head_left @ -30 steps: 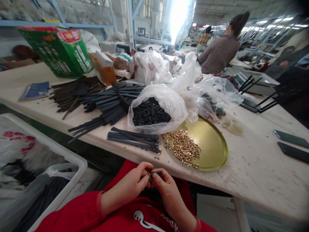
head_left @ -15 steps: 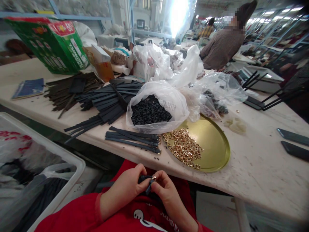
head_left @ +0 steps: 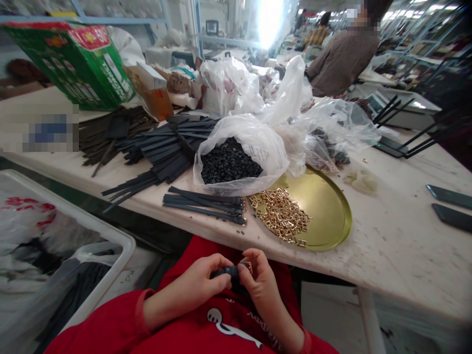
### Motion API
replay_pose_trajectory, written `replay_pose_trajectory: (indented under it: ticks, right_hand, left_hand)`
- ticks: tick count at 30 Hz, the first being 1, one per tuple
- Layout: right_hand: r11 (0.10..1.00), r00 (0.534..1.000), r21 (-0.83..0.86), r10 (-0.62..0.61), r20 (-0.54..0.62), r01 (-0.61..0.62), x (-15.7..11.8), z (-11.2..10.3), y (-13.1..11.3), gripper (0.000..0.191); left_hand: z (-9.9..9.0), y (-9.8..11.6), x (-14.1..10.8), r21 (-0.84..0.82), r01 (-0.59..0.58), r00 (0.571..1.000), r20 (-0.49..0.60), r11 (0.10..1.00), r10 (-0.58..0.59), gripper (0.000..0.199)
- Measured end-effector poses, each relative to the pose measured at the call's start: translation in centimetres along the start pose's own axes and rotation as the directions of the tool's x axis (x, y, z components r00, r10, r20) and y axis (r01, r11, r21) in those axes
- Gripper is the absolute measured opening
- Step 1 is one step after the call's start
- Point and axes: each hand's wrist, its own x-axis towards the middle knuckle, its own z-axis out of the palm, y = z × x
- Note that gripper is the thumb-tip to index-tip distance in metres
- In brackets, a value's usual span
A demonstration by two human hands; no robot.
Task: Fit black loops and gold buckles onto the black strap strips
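Over my lap, my left hand (head_left: 210, 275) pinches a dark strap (head_left: 232, 271) between thumb and fingers. My right hand (head_left: 256, 272) grips the same strap at its end, where a gold buckle (head_left: 249, 267) shows between the fingertips. A dark loop sits around the strap between the two hands. Just beyond, on the table edge, lie several straps with gold buckles (head_left: 206, 205). A gold tray (head_left: 328, 211) holds a heap of loose gold buckles (head_left: 283, 216). Behind them stands an open plastic bag (head_left: 273, 162) full of small black loops (head_left: 228, 162).
Piles of dark straps (head_left: 162, 152) lie at the left of the table (head_left: 387, 246), near a green box (head_left: 73, 69). A white bin (head_left: 125, 250) stands at my left. Two dark flat pieces (head_left: 452, 209) lie far right. Another person (head_left: 342, 59) is beyond the table.
The strap end with its buckle now lies straighter between my hands; before, it was bent with a short end hanging down. My right hand has shifted slightly right.
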Motion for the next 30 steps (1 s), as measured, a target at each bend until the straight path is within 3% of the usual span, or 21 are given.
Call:
replay_pose_trajectory:
  ticks: [3,5,7,11,15,20,23,25,28,30]
  right_hand:
    - [0.997,0.985,-0.06,0.065,0.157,-0.056,-0.9,-0.4,0.2,0.022]
    - [0.995,0.979,-0.088,0.058,0.197,-0.042,-1.6,-0.7,0.3,0.018]
    - [0.983,0.981,-0.18,-0.001,0.195,0.037,-2.3,-0.9,0.3,0.013]
    - [0.895,0.954,-0.402,-0.075,0.291,0.193,-3.4,-1.4,0.6,0.002]
    - [0.863,0.912,-0.428,-0.086,0.401,0.27,-4.2,-1.4,1.5,0.002]
    - [0.921,0.907,-0.336,-0.04,0.42,0.197,-4.8,-1.4,2.6,0.002]
    - [0.963,0.937,-0.242,-0.027,0.349,0.118,-5.1,-1.3,2.6,0.009]
    - [0.974,0.946,-0.213,-0.008,0.325,0.082,-5.1,-1.4,2.7,0.013]
    - [0.975,0.932,-0.216,0.038,0.36,0.044,-5.2,-1.6,2.9,0.014]
    - [0.969,0.917,-0.245,0.07,0.394,0.031,-5.2,-1.7,3.2,0.013]
  left_hand:
    - [0.2,-0.1,-0.3,0.043,-0.015,1.0,0.026,0.999,0.014,0.025]
    - [0.4,-0.1,-0.7,0.139,-0.027,0.999,0.035,0.99,0.023,0.025]
    - [0.6,-0.2,-1.2,0.183,-0.03,0.998,0.058,0.983,0.02,0.026]
    - [1.2,-1.0,-2.0,0.085,0.048,0.987,0.147,0.995,-0.06,0.029]
    - [2.0,-2.2,-2.7,0.041,0.096,0.979,0.175,0.995,-0.102,0.024]
    - [2.2,-2.8,-3.2,0.116,0.073,0.982,0.167,0.991,-0.092,0.025]
    - [1.7,-2.6,-3.2,0.343,0.071,0.98,0.149,0.937,-0.129,0.022]
    - [1.4,-2.5,-3.1,0.426,0.056,0.969,0.196,0.903,-0.153,0.027]
    - [1.3,-2.7,-3.0,0.369,0.067,0.952,0.256,0.927,-0.17,0.024]
    - [1.5,-3.0,-2.9,0.327,0.082,0.956,0.24,0.942,-0.166,0.023]
